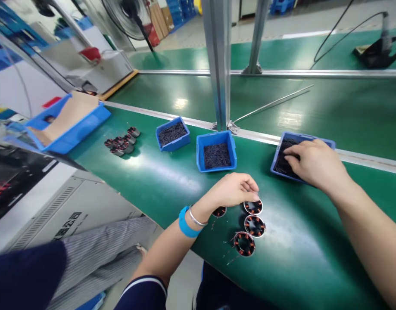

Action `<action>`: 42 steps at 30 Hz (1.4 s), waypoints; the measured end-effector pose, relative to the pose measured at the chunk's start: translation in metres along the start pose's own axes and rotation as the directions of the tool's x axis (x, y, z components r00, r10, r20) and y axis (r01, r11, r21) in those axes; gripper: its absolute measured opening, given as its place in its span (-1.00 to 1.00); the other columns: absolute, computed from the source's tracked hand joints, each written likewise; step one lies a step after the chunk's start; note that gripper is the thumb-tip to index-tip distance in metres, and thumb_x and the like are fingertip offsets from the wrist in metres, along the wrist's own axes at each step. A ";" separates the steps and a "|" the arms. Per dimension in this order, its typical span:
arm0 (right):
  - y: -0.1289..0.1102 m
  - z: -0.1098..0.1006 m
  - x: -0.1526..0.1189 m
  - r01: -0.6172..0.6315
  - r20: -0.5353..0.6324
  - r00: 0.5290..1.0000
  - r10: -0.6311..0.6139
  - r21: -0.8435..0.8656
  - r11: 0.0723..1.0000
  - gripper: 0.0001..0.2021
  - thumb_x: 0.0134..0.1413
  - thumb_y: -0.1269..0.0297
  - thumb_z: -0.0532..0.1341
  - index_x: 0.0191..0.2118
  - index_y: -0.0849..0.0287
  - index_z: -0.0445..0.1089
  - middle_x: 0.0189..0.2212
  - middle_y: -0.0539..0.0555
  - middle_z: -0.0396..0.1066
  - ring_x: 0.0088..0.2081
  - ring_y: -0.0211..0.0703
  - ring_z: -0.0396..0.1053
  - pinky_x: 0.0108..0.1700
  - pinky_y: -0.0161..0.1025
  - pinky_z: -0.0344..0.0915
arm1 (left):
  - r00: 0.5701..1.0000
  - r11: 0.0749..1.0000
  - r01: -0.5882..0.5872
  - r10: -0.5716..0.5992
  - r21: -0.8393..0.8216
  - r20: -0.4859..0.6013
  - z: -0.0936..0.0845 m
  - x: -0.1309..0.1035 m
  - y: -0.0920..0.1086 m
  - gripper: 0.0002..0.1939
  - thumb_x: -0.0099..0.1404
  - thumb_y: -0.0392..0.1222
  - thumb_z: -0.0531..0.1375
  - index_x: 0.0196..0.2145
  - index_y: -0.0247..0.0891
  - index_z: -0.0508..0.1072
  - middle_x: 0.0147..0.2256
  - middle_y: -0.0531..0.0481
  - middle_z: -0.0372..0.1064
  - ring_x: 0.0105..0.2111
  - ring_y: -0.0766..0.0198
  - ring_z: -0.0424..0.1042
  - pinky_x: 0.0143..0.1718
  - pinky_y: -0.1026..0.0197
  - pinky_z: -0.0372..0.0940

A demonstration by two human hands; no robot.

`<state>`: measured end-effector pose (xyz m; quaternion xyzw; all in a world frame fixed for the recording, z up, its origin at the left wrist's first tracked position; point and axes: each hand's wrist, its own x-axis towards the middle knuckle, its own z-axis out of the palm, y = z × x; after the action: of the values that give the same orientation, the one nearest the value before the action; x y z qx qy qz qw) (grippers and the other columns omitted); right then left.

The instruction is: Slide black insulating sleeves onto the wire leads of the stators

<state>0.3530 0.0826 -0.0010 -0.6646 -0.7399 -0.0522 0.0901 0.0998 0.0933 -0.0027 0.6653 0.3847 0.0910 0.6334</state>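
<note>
My left hand (239, 189) is over the farthest of several round motor stators (255, 226) with copper windings and thin wire ends. Its fingers are curled closed and the tips meet at that stator's far rim; what they pinch is hidden. Another stator (219, 211) lies partly behind my left wrist. My right hand (314, 162) reaches into a blue bin (330, 144) of thin black pieces (283, 165), which look like short tubes. Thumb and forefinger are apart over these pieces, and the other fingers are mostly hidden.
Two more blue bins (216, 169) (176, 145) of black pieces stand at the middle of the green bench (172, 193). A cluster of stators (123, 142) sits left, near a large blue crate (78, 131). A metal post (217, 64) rises behind. Someone's striped trousers (104, 254) show at left.
</note>
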 end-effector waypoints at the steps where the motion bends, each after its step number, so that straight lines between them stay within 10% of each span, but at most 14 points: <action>1: 0.001 0.000 0.000 -0.004 0.015 1.000 0.004 -0.004 1.000 -0.73 0.16 0.31 0.12 -0.22 0.26 0.57 -0.27 0.27 0.56 -0.21 0.14 0.44 -0.05 0.00 0.32 | 1.000 1.000 0.010 -0.010 -0.028 0.007 0.001 0.003 -0.002 -0.79 0.09 -0.35 0.40 -0.28 -0.33 0.52 -0.36 -0.02 0.54 -0.37 0.33 0.49 -0.27 0.27 0.36; 14: 0.003 -0.012 -0.001 -0.037 -0.006 0.999 0.037 0.030 0.999 -0.76 0.16 0.29 0.10 -0.32 0.23 0.50 -0.33 0.27 0.49 -0.25 0.13 0.40 -0.11 0.00 0.32 | 0.997 0.995 -0.077 0.075 0.070 0.019 0.003 0.005 -0.005 -0.88 0.20 -0.18 0.31 -0.33 -0.27 0.60 -0.42 0.02 0.55 -0.43 0.35 0.44 -0.36 0.29 0.30; 22: -0.022 -0.033 -0.032 -0.142 -0.194 0.951 0.240 0.415 0.899 -0.88 0.06 0.29 0.22 -0.28 0.16 0.46 -0.45 0.04 0.50 -0.50 -0.20 0.39 -0.39 -0.25 0.33 | 0.995 0.997 -0.082 0.082 0.011 0.054 0.005 0.006 -0.007 -0.88 0.22 -0.19 0.29 -0.31 -0.27 0.58 -0.38 0.00 0.55 -0.39 0.34 0.47 -0.29 0.27 0.35; 26: -0.041 -0.033 -0.040 0.034 -0.006 0.999 -0.037 0.586 0.809 -0.84 0.18 0.31 0.19 -0.23 0.14 0.52 -0.40 0.04 0.53 -0.45 -0.22 0.44 -0.39 -0.28 0.35 | 0.994 0.996 -0.082 0.083 -0.019 0.075 0.004 0.008 -0.012 -0.86 0.22 -0.16 0.29 -0.30 -0.28 0.58 -0.36 0.01 0.56 -0.36 0.34 0.47 -0.27 0.27 0.34; 33: -0.054 -0.020 -0.040 0.253 0.026 0.914 -0.406 0.745 0.617 -0.82 0.30 0.37 0.13 -0.16 0.17 0.50 -0.28 0.11 0.52 -0.28 -0.23 0.49 -0.23 -0.32 0.41 | 0.989 0.991 -0.095 0.083 0.095 0.124 0.000 0.010 -0.011 -0.76 0.23 -0.05 0.30 -0.37 -0.31 0.54 -0.47 0.08 0.46 -0.45 0.37 0.35 -0.42 0.30 0.19; 42: -0.046 -0.038 -0.036 0.397 0.189 0.822 -0.537 0.485 0.779 -0.78 0.28 0.40 0.02 -0.24 0.21 0.42 -0.40 0.11 0.35 -0.41 -0.17 0.36 -0.38 -0.25 0.33 | 0.984 0.952 -0.165 0.142 0.258 0.107 0.003 0.004 0.001 -0.91 0.22 -0.21 0.26 -0.34 -0.23 0.57 -0.43 0.08 0.51 -0.43 0.35 0.42 -0.38 0.29 0.21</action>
<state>0.3134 0.0351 0.0312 -0.4205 -0.8804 0.1966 0.0967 0.1045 0.0939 -0.0041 0.7755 0.3124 0.0582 0.5456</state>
